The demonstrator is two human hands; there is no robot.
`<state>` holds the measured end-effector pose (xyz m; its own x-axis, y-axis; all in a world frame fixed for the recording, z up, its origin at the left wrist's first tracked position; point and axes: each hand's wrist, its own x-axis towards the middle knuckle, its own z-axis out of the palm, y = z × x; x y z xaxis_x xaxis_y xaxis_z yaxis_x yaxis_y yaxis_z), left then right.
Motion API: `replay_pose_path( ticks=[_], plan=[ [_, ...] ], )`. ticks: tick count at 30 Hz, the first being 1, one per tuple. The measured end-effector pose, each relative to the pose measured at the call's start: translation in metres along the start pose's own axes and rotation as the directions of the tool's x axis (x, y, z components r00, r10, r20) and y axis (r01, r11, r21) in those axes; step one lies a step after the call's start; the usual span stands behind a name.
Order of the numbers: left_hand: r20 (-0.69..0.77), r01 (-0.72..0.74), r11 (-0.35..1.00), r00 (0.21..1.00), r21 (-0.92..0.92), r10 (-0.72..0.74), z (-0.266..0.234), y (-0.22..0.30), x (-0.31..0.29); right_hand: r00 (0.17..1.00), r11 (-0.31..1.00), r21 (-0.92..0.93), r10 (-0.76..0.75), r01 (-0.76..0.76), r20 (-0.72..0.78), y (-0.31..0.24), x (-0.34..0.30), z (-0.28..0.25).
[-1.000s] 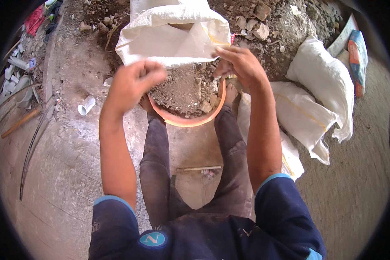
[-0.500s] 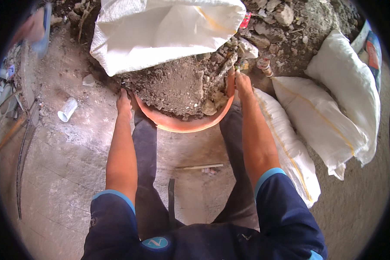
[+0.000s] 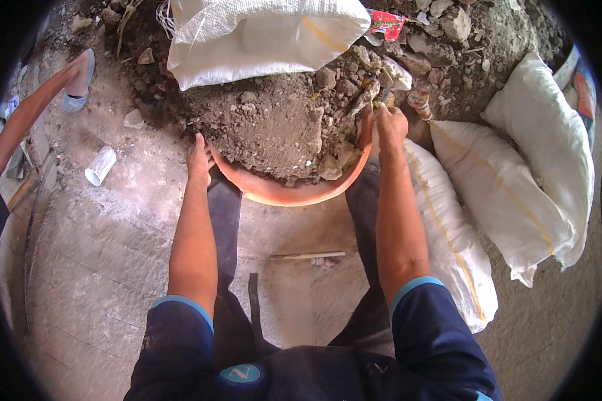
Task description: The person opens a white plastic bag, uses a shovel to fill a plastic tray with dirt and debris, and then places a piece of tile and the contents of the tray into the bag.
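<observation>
An orange tub [image 3: 294, 196], heaped with grey-brown soil and rubble [image 3: 274, 137], stands between my legs. My left hand [image 3: 198, 160] is at its left rim, thumb up and fingers curled in against the side. On the right my right hand [image 3: 390, 125] closes around the upper end of the rim, close to some stones. A white woven sack [image 3: 267, 43] with a yellow stripe hangs over the far side of the heap and hides the tub's back edge. Neither hand touches it.
Filled white sacks [image 3: 495, 194] lie to my right. Rubble [image 3: 455, 27] and a red wrapper [image 3: 386, 25] are at the back. A white plastic pipe piece [image 3: 101, 166] lies left, near another person's slippered foot [image 3: 79, 83]. A thin stick [image 3: 311, 255] lies between my feet.
The white woven sack has shifted up and away, baring more rubble and the red wrapper. At the left, the other person's leg and slipper now show clearly. Both my hands stay at the tub.
</observation>
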<state>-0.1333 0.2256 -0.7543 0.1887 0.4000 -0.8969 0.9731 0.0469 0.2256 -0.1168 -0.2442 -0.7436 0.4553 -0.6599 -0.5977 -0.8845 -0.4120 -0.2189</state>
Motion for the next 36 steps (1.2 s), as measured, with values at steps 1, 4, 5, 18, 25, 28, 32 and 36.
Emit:
replay_pose_path(
  ticks=[1,4,5,18,25,28,32,36],
  plan=[
    [0.055,0.035,0.999,0.998,-0.031,-0.033,-0.002,-0.010,0.002,0.997,0.996,0.079,0.044,-0.049,0.066,0.021,0.005,0.008],
    [0.101,0.040,0.996,0.994,-0.083,-0.031,0.007,0.004,0.011,0.932,0.945,0.249,0.120,-0.213,0.342,0.077,0.039,0.034],
    [0.082,0.045,0.995,0.996,-0.086,-0.037,0.008,0.007,0.019,0.872,0.885,0.322,0.164,-0.336,0.461,0.072,0.039,0.036],
    [0.344,0.150,0.942,0.938,-0.299,-0.040,0.030,0.029,0.047,0.587,0.606,0.323,0.305,-0.727,0.750,0.051,0.027,0.045],
    [0.255,0.134,0.952,0.965,-0.274,-0.062,0.053,0.031,0.032,0.593,0.573,0.334,0.352,-0.748,0.724,0.043,0.015,0.043],
    [0.135,0.066,0.985,0.990,-0.159,-0.044,0.035,-0.004,0.059,0.653,0.585,0.404,0.305,-0.703,0.693,0.027,-0.004,0.041],
    [-0.098,-0.226,0.960,0.965,0.166,0.245,0.037,-0.030,0.034,0.795,0.645,0.509,0.278,-0.570,0.539,0.021,-0.040,0.046],
    [-0.143,-0.337,0.906,0.914,0.255,0.380,0.049,-0.046,-0.029,0.852,0.750,0.436,0.327,-0.497,0.410,0.050,-0.059,0.057]
  ],
)
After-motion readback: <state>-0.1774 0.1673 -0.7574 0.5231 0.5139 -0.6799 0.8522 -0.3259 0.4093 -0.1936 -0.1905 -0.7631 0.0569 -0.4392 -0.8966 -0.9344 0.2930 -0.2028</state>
